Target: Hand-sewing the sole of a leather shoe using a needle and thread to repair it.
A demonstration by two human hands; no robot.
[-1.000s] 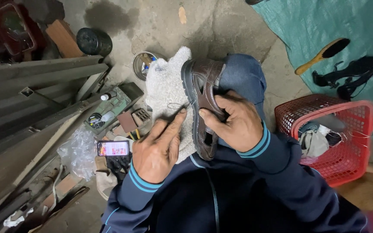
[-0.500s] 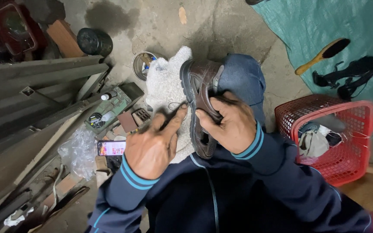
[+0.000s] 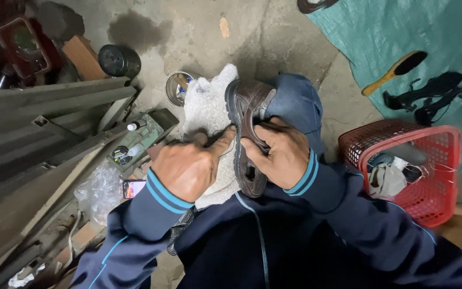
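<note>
Right hand grips brown leather shoe; fluffy white towel beneath.

1. You wear a dark navy tracksuit jacket with long sleeves.
2. Each cuff carries 2 light blue stripes.
3. Thin light blue piping runs down the sleeves and the front.
4. Your left hand and right hand are bare, without gloves.
5. A blue trouser knee shows.
</note>
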